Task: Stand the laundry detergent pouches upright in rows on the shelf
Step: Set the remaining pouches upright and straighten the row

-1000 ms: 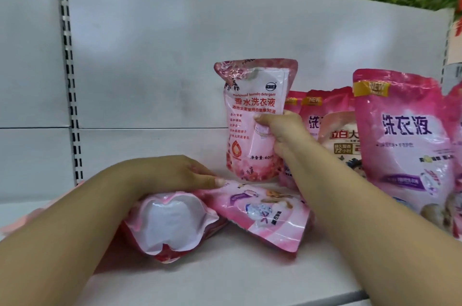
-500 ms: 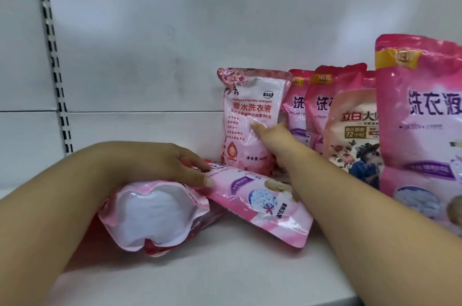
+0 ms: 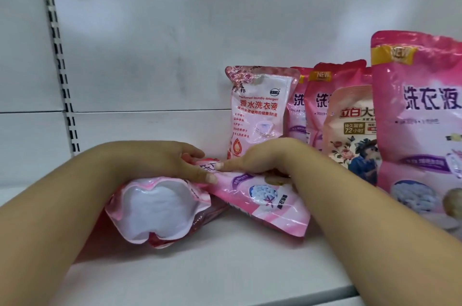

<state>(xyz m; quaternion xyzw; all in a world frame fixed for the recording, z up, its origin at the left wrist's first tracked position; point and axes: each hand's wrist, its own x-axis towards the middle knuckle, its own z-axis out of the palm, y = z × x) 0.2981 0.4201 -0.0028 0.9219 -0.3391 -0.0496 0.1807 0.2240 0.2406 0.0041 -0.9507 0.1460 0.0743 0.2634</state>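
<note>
Head view. White shelf (image 3: 225, 268), bare in front and off to the left, front edge low at the right. White back wall (image 3: 150, 55) close behind, with a slotted strip (image 3: 62, 75) at the left.

Pink flat pouch (image 3: 265, 195) lying down in the middle of the shelf, one corner pointing to the front. White-bottomed pouch (image 3: 157, 210) tipped over just left of it, touching it, bottom facing the camera. Rose pouch (image 3: 260, 110) standing up behind both, by the wall. More pink pouches (image 3: 322, 103) standing in a row to its right, then a peach pouch (image 3: 350, 130) and a big pink pouch (image 3: 420, 118) nearest the right edge.

Left hand (image 3: 165, 160) resting on top of the white-bottomed pouch, fingers bent down over it, tips touching the top of the pink flat pouch. Right hand (image 3: 270, 158) on the pink flat pouch, one finger stretched out flat to the left along it, other fingers curled under onto it. Fingertips of both hands almost meeting.
</note>
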